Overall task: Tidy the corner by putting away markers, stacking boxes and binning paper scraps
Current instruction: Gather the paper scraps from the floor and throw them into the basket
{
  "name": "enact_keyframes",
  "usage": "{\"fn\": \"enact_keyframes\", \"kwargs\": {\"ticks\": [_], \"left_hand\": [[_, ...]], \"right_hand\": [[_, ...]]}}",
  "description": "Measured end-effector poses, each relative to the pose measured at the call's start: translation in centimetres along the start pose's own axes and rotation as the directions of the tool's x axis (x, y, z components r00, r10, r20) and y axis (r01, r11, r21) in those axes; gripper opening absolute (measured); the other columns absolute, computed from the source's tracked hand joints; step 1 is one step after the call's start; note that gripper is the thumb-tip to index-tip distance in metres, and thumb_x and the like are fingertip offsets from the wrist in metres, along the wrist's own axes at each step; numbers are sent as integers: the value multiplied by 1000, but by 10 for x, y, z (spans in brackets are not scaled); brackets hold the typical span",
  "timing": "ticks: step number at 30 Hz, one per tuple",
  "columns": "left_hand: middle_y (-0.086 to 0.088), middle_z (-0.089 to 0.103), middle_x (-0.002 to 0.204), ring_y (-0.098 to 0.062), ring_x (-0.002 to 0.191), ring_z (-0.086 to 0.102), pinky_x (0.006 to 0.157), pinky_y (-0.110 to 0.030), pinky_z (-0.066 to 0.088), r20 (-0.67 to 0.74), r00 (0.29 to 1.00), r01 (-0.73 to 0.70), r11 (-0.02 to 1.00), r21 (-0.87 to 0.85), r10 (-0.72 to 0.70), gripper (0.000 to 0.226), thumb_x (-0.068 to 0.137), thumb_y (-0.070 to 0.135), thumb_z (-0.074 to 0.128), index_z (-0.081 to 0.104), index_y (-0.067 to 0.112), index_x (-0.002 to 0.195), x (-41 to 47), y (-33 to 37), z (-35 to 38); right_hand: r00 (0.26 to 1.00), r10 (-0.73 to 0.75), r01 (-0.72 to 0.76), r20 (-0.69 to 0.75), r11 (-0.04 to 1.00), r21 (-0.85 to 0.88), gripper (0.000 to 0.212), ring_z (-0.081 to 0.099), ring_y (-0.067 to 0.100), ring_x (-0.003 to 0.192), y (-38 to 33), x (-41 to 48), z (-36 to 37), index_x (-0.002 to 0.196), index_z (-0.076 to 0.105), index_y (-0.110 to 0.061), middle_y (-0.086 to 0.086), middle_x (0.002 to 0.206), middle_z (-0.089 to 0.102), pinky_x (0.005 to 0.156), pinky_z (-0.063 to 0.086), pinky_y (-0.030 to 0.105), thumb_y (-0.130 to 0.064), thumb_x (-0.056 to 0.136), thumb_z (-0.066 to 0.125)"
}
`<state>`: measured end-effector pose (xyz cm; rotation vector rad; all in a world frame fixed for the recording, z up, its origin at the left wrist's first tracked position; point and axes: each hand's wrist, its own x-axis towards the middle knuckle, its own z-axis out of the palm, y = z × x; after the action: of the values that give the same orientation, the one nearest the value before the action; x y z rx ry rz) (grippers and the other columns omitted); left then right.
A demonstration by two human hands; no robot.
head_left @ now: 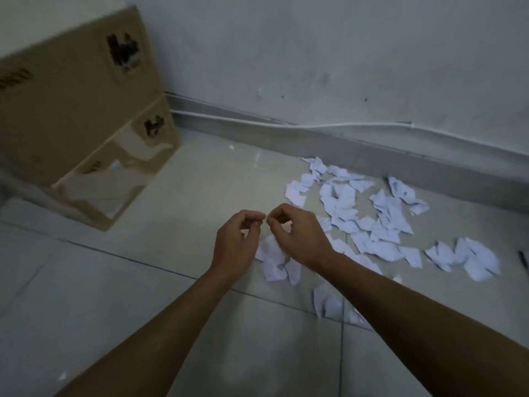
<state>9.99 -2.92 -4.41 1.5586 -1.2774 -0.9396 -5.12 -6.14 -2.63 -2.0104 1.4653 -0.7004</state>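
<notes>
Head view: left hand (pixel 237 242), right hand (pixel 300 236) fingers curled, apparently empty. Paper scraps (pixel 383 224) likely light, flimsy; pinch edges.

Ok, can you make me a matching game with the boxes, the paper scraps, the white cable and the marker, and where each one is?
Things:
1. boxes
2. paper scraps
3. cable
4. marker

Places:
A. scattered over the floor
B. lying at the far right edge
C. stacked one on another, on the left
D. running along the foot of the wall

Pairs: 1-C, 2-A, 3-D, 4-B.
</notes>
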Motion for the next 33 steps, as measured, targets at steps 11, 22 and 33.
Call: {"fn": "enact_keyframes", "kwargs": {"ticks": [11,22,33], "left_hand": [[-5,30,158,-24,149,17,120,-32,3,144,990,-50,937,346,0,59,92,35,41,35,17,148,-41,-56,72],[9,14,161,-9,150,9,123,-30,2,126,990,-85,973,214,59,72,93,65,20,19,25,153,-12,-44,115],[0,19,163,-15,151,13,122,-41,12,95,965,-262,879,399,244,77,93,68,31,21,23,154,32,-50,138]], "right_hand": [[888,60,245,456,777,-580,103,-24,20,150,102,-117,-18,158,-11,-25,0,163,-25,119,-15,47,-85,85,29],[990,-33,76,141,946,-315,64,22,25,150,109,-15,13,155,28,-19,7,164,22,119,14,53,-46,99,39],[1000,-16,7,-26,953,-304,46,40,27,137,148,124,-46,145,44,-11,11,148,47,112,31,50,-27,102,42]]}}
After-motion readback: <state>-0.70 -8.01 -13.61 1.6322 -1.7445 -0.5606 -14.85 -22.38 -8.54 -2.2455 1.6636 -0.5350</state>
